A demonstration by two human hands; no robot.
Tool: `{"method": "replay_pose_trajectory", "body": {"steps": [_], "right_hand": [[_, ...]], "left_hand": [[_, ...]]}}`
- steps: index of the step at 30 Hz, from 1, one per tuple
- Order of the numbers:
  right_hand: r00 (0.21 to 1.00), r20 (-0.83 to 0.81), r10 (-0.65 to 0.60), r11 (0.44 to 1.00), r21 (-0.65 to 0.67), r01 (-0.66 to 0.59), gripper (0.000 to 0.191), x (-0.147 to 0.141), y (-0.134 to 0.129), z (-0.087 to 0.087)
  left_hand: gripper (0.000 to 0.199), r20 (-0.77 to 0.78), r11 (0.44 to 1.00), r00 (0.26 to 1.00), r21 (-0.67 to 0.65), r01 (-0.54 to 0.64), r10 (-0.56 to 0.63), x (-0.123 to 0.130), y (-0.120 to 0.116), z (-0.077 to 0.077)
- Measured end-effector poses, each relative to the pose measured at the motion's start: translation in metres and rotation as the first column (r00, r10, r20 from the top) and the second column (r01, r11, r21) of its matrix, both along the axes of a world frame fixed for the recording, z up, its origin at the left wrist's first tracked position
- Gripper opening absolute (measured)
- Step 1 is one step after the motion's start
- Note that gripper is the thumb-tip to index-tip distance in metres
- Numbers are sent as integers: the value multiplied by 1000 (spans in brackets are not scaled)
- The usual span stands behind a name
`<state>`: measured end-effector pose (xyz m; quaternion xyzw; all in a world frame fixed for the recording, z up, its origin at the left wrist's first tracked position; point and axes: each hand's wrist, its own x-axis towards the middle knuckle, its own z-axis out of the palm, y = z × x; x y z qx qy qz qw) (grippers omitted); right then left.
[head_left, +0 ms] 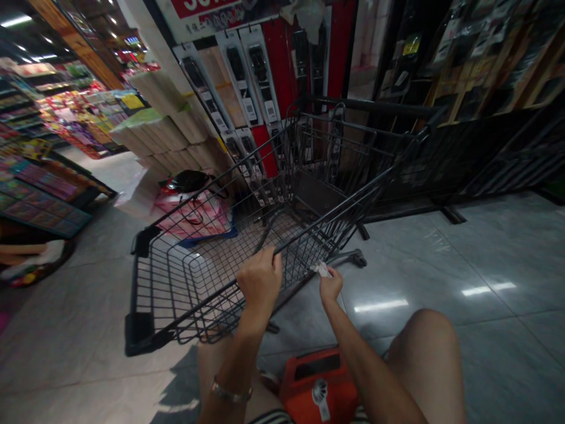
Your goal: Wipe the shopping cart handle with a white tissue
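A dark wire shopping cart [207,294] stands in front of me, its basket bare inside. My left hand [261,277] is closed around the top rail on the near side. Lower and to the right, my right hand [330,284] pinches a small crumpled white wipe [321,269] against the cart's side wires, near the lower frame. Whether it is tissue or cloth, I cannot tell for sure.
Between my knees sits an orange plastic box [320,386]. Behind the cart rises a rack of packaged goods [249,76]. Stacked paper packs [154,132] and a pink bundle [194,212] lie at left. A cart wheel [359,258] rests on the tiled floor [410,271].
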<state>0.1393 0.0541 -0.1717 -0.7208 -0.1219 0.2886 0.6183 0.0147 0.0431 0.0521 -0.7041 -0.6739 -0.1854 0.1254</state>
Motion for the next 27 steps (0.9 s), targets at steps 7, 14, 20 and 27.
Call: {"method": "replay_pose_trajectory", "body": {"steps": [7,14,20,27], "right_hand": [[927,-345,146,982,160,-95,16,-15,13,2],[776,-618,125,968,247,41,12,-19,11,-5],[772,-635,14,985,141,98,24,-24,19,-1],[760,-650,-12,988,108,109,21,-27,24,8]], "left_hand": [[24,3,1000,1000,15,10,-10,-1,-1,-1],[24,2,1000,1000,23,13,-13,-4,0,-3],[27,-30,999,999,36,14,-13,-5,1,-4],[28,-27,996,999,78,38,-36,-6,1,-5]]}}
